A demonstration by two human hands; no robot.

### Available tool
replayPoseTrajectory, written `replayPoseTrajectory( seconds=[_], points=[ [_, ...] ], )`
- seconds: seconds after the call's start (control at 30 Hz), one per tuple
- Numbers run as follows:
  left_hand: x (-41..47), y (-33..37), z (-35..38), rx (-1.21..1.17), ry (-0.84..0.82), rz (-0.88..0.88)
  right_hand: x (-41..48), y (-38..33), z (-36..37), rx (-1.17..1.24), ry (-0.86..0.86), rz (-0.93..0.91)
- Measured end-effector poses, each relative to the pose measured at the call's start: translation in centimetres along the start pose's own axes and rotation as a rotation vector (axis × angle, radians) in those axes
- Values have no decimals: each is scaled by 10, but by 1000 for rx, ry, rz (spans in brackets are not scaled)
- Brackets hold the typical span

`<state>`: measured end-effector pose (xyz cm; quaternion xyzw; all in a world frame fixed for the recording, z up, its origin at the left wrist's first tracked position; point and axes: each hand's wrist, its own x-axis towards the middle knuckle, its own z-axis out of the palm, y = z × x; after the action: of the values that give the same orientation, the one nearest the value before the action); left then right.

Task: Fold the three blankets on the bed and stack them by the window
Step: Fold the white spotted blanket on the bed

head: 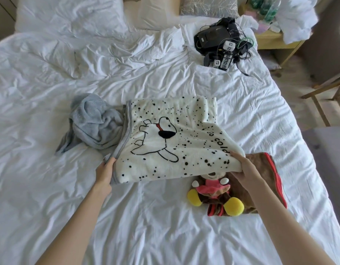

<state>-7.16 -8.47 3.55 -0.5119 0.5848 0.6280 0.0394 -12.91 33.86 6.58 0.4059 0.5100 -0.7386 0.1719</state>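
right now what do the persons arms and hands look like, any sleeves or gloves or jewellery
Both forearms are bare all the way to the bottom edge of the picture, so no sleeves show. The left hand and the right hand wear no gloves. No watch, bracelet or ring can be seen on the wrists and fingers that show.

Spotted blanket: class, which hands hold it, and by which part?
Both: left hand grips the spotted blanket at its near-left grey-trimmed corner; right hand grips its near-right edge.

Three blankets are lying on the bed (165, 236): one spotted cream blanket (171, 142), one grey blanket (92, 123), one brown blanket (264, 180). Two hands, the left hand (104, 172) and the right hand (243, 167), are showing, with one plush toy (215, 196) and two pillows (69, 14).
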Motion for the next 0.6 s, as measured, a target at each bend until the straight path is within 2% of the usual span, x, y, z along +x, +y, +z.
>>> replayPoseTrajectory(
  seconds=[0.1, 0.27, 0.37, 0.47, 0.53, 0.6],
  points=[
    [5, 29, 13, -74, 28, -60, 8, -20, 19, 33, 38, -54],
    [37, 85, 46, -242, -124, -120, 49, -71, 63, 61, 23, -84],
    [60, 121, 69, -372, -107, -133, 83, -103, 95, 166, 50, -74],
    [83, 151, 97, -478, -124, -88, 117, -126, 122, 227, -88, -100],
    [100, 155, 110, -320, -174, -15, 141, -129, 132, 22, -77, -156],
    [116, 146, 122, -10, -152, 104, 166, -119, 136, -338, 81, -288]
  ],
)
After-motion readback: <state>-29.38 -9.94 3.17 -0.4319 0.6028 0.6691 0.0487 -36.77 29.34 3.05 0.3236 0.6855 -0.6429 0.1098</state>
